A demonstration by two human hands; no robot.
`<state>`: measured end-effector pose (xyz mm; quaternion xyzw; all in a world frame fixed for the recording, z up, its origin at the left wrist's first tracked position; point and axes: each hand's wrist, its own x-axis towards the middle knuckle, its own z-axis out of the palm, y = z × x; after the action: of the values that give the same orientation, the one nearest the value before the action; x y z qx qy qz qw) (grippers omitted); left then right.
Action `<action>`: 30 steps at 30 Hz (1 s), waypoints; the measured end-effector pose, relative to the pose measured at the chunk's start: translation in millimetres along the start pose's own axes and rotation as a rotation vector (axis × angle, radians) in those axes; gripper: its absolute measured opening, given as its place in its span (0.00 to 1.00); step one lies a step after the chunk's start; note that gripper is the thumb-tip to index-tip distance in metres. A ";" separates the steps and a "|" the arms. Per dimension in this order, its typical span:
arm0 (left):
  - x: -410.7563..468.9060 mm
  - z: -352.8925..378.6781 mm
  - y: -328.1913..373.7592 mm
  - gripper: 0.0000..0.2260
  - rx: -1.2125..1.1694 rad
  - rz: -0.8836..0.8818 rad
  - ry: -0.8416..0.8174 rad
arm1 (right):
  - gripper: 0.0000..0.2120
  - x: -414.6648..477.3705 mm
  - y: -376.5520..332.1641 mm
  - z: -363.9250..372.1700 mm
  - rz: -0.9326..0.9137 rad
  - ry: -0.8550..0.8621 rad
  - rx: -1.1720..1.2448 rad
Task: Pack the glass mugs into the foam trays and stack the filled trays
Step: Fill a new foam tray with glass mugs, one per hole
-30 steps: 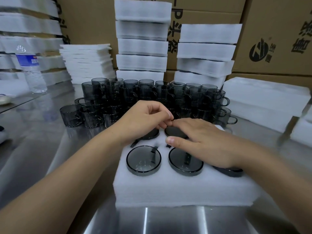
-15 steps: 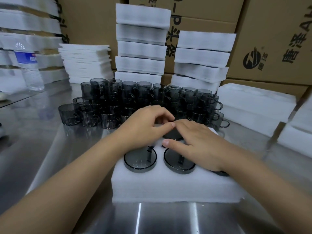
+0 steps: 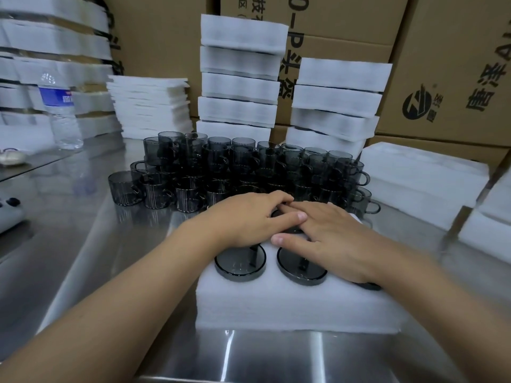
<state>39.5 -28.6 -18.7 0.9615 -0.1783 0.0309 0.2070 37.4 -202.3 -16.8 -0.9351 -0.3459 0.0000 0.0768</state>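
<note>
A white foam tray (image 3: 290,308) lies on the steel table just in front of me. Dark glass mugs sit upside down in its holes. The bases of two front mugs (image 3: 240,262) (image 3: 301,268) show, and a third (image 3: 369,286) peeks out under my right wrist. My left hand (image 3: 249,219) rests palm down on the back row with its fingers bent over the far edge. My right hand (image 3: 334,239) lies flat beside it with straight fingers, and the fingertips of both hands meet. The back-row mugs are hidden under my hands.
Several loose smoky mugs (image 3: 221,167) crowd the table behind the tray. Two stacks of foam trays (image 3: 240,76) (image 3: 337,100) stand against cardboard boxes (image 3: 453,64). Thin foam sheets (image 3: 149,106) and a water bottle (image 3: 62,114) are at the left, foam blocks (image 3: 420,175) at the right.
My left hand has gone from a pinch to lying flatter on the back row, with its thumb stretched toward my right hand. My head has shifted slightly.
</note>
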 end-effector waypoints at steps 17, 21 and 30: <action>-4.9 0.6 -2.6 0.20 -0.204 -0.015 0.073 | 0.38 -12.3 -5.5 -4.5 -0.035 0.282 -0.025; -4.1 -2.2 -5.2 0.28 -0.220 -0.016 0.013 | 0.28 -40.0 -13.6 -0.1 -0.030 0.458 -0.023; -9.4 -16.0 -20.6 0.42 -0.208 0.026 -0.250 | 0.16 -81.8 -14.9 41.5 -0.253 0.766 0.031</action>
<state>38.2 -1.4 -13.3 0.9287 -0.2175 -0.1049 0.2814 -36.6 -238.1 -60.0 -0.8163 -0.4046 -0.3527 0.2135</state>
